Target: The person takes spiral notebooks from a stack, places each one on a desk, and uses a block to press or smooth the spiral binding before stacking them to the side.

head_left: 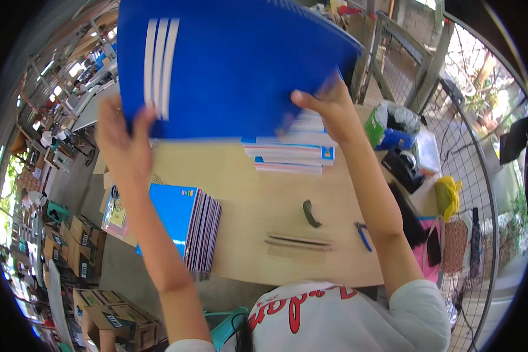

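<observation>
Both my hands hold up a large blue notebook (234, 70) with three white stripes, high over the table. My left hand (123, 132) grips its lower left edge, thumb on the face. My right hand (328, 108) has hold of its right side, slightly blurred. A row of small holes or coils shows along the top right edge. Below my left forearm stands a stack of spiral notebooks (173, 211) with bright blue covers. Partly hidden behind the raised notebook, more blue and white notebooks (290, 164) lie piled on the table.
On the pale wooden table (246, 205) lie a dark green curved piece (311, 214), thin brown strips (299, 242) and blue-handled pliers (364, 236). A black tape dispenser (402, 169) and a yellow cloth (447, 198) sit at the right. Cardboard boxes (82, 246) stand at the left.
</observation>
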The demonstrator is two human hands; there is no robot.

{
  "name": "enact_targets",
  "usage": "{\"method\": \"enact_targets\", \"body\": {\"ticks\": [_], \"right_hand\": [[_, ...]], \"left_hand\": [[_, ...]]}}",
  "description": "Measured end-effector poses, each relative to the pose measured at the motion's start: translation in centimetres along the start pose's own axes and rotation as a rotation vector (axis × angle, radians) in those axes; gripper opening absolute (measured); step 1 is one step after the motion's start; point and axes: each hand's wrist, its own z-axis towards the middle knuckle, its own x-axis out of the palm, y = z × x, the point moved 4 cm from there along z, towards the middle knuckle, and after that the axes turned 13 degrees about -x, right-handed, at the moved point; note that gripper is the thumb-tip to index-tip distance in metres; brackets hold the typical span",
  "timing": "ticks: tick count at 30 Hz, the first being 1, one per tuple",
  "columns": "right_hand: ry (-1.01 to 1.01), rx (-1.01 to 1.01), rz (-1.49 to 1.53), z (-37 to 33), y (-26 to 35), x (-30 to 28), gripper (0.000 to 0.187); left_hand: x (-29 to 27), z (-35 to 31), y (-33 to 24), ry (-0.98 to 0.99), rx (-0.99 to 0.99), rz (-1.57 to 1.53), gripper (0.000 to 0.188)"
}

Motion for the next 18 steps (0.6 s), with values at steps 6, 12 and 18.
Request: {"method": "enact_targets", "body": {"ticks": [6,12,18], "right_hand": [[0.11,0.67,-0.494,-17.9,0.7,-0.3,0.025],[0.327,0.389,-0.533,-23.6,-1.8,4.5,0.022],[0.354,0.415,-0.51,-25.6,-2.9,4.1,0.022]], "left_hand": [[3.6,-22.0,17.7,0.349,-0.754,-0.544,0.041],[2.6,-29.7,28.4,0.382,-0.92,-0.627,0.044],[2.4,-31.7,29.9,0.39,-0.908,-0.676,0.048]]}}
